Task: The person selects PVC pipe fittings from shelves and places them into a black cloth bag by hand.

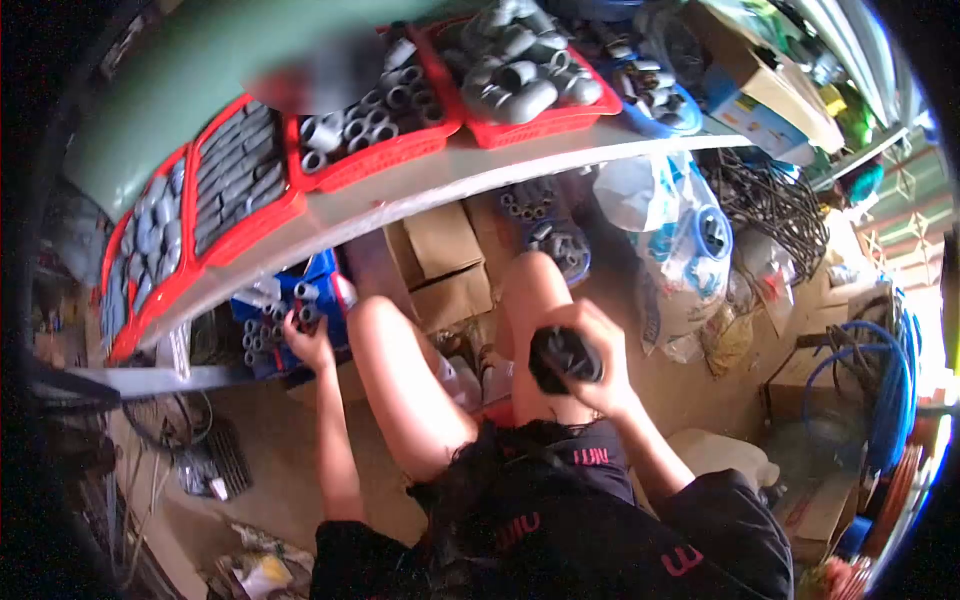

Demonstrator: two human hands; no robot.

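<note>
Grey pipe fittings sit in a blue bin (300, 300) under the shelf (420, 190), and our left hand (308, 338) is in there, fingers curled on one small fitting (307, 315) at the bin's front edge. Our right hand (590, 360) is wrapped tight round a black fitting (563, 357), held over our right knee, well apart from the bin. Red baskets (400, 120) of grey elbows and couplers line the shelf above; cardboard boxes (440, 260) stand behind our legs. We judge the step as picking a small grey piece from the bin to go with the black one. Next move likely calls for lifting it clear of its neighbours without spilling them and bringing both hands together at the lap.
</note>
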